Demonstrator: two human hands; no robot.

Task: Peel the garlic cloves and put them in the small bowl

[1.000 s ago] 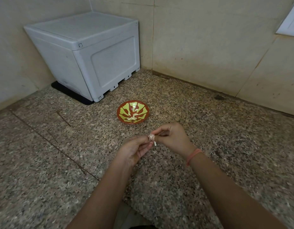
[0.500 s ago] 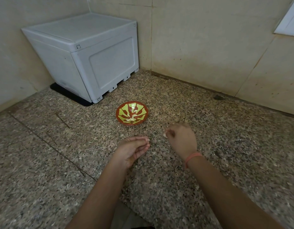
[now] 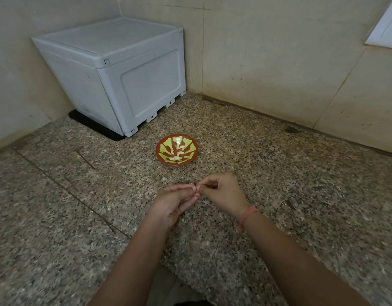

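A pale grey plastic box [image 3: 115, 74] stands at the back left of the speckled granite tabletop [image 3: 300, 184]. Right of it, the small red-brown and green bowl [image 3: 165, 144] holds peeled garlic cloves [image 3: 177, 156]. Nearer me, the left hand [image 3: 175, 200] and right hand [image 3: 222, 193] meet, curled fingers pinching a small pale garlic clove [image 3: 193, 187], mostly hidden

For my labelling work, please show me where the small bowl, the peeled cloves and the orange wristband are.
small bowl [image 3: 177, 163], head view, near red rim.
peeled cloves [image 3: 177, 157], head view, pale pile inside bowl.
orange wristband [image 3: 248, 215], head view, middle of band.
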